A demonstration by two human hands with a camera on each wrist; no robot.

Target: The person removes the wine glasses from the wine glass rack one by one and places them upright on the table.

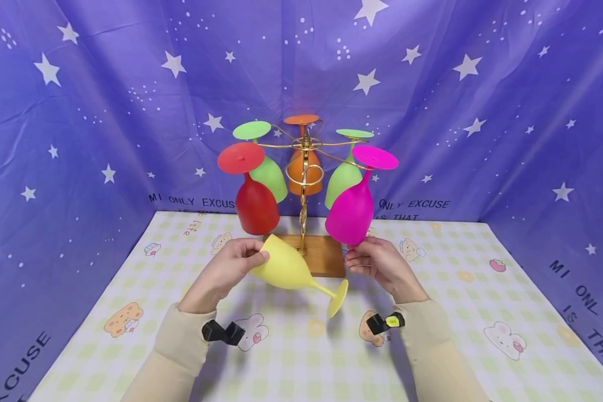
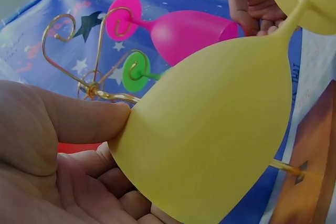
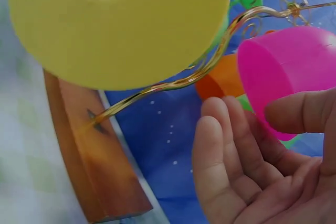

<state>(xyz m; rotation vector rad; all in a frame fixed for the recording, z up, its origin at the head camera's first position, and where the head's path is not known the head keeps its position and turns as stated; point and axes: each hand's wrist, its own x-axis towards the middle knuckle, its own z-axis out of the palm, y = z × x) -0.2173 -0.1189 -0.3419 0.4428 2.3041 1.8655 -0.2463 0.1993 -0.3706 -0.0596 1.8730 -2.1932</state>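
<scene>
My left hand (image 1: 226,271) grips a yellow wine glass (image 1: 285,267) by the bowl near its rim, thumb on the near side and fingers behind. The glass is tilted, its foot pointing right and down. My right hand (image 1: 379,265) is beside the lower rim of a magenta wine glass (image 1: 353,215), which hangs upside down on a gold metal rack (image 1: 304,212). In the right wrist view the fingers (image 3: 210,150) are loosely extended and the thumb overlaps the magenta bowl. A bare curled loop (image 1: 305,183) faces me on the rack.
Also hanging on the rack are a red glass (image 1: 256,206), an orange one (image 1: 305,170) and two green ones (image 1: 271,178). The rack stands on a wooden base (image 1: 326,262), on a checked tablecloth (image 1: 301,357). A blue starred curtain (image 1: 301,61) encloses the back and sides.
</scene>
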